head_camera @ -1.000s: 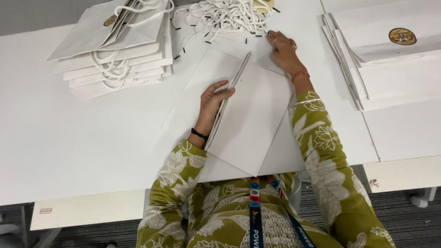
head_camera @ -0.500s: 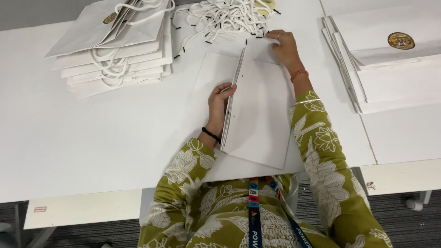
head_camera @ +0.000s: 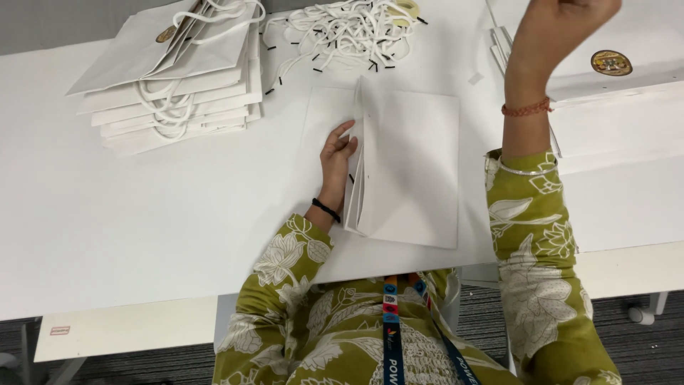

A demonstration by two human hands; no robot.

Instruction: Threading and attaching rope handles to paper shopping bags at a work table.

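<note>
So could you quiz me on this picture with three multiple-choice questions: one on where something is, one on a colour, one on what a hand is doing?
1. Where does the stack of finished white bags with rope handles lie?
A. far left of the table
B. on the floor
C. on the person's lap

2. What colour is the beaded band on the right wrist?
A. blue
B. red-orange
C. white

3. What is the left hand doing?
A. hanging below the table
B. lifted in the air
C. resting against the folded edge of the flat white bag

Answers:
1 A, the stack sits at the table's far left corner, beside the loose white cords.
2 B, the band shows red-orange above the green sleeve.
3 C, its fingers touch the bag's fold, while the right hand is raised.
</note>
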